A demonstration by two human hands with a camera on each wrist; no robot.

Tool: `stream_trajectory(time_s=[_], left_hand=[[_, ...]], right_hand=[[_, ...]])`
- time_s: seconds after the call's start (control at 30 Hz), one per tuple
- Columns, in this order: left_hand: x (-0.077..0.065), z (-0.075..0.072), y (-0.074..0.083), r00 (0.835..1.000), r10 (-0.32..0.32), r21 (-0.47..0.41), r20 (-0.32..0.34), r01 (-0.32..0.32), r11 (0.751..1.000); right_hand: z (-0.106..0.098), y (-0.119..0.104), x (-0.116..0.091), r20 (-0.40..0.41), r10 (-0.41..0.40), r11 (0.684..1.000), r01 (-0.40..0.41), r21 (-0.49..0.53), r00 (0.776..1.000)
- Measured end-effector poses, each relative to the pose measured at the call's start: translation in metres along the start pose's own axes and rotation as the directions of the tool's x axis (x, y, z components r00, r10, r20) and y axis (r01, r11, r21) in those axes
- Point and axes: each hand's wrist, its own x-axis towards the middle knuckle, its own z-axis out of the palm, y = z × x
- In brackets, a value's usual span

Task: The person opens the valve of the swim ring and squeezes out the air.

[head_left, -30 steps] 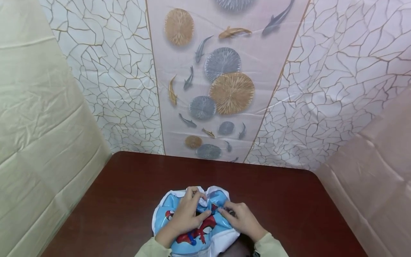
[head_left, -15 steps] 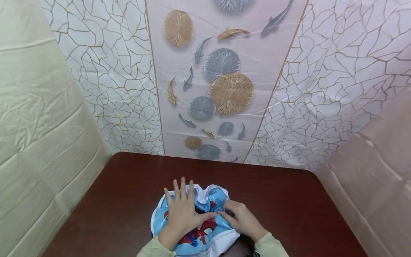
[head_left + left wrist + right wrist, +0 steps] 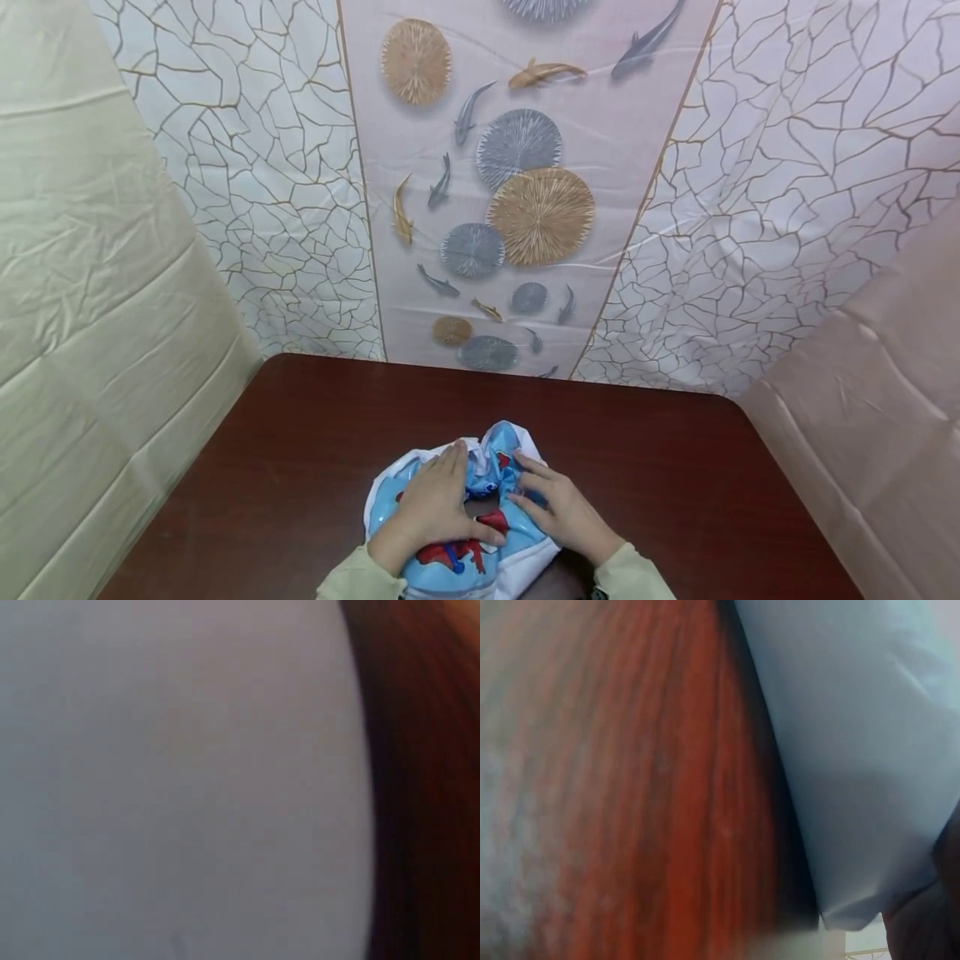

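A partly inflated swim ring (image 3: 390, 500), light blue with a white edge and red and blue cartoon figures, lies on the dark red table at the bottom of the head view. It is creased and puckered around its dark centre hole. My left hand (image 3: 437, 507) rests across its left half, fingers together and straight, thumb reaching toward the hole. On the right side my right hand (image 3: 561, 506) grips the crumpled part between thumb and bent fingers. Blurred white ring material (image 3: 180, 780) fills most of the left wrist view; the right wrist view shows its pale side (image 3: 855, 765) too.
The brown-red wooden table (image 3: 330, 417) extends around the ring on both sides and behind. A patterned cloth backdrop (image 3: 300, 208) hangs at the table's far edge. Cream cloth (image 3: 112, 350) walls in the left, and beige cloth (image 3: 862, 400) the right.
My left hand first lifted off the ring's puckered middle and spread its fingers, then came down flat on the left half. The right index finger has straightened somewhat; the centre hole shows more.
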Motion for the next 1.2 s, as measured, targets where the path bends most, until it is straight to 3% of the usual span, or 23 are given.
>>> stream_trajectory(time_s=[0.2,0.33,0.67,1.2], left_hand=[[0.004,0.0,0.001,0.993,0.111,0.033,-0.045,-0.11,0.993],[0.007,0.0,0.002,0.987,0.153,0.061,-0.049,-0.15,0.987],[0.009,0.002,0.003,0.985,0.16,0.117,-0.065,-0.152,0.981],[0.013,0.002,0.006,0.983,0.171,0.233,-0.059,-0.153,0.96]], right_hand=[[0.002,0.001,0.005,0.022,0.015,0.998,-0.016,0.063,1.0],[0.001,0.001,0.006,0.011,0.04,0.997,-0.041,0.072,0.999],[0.002,0.0,0.005,0.055,0.094,0.994,-0.097,0.052,0.994],[0.003,0.0,0.007,0.077,0.105,0.993,-0.108,0.038,0.992]])
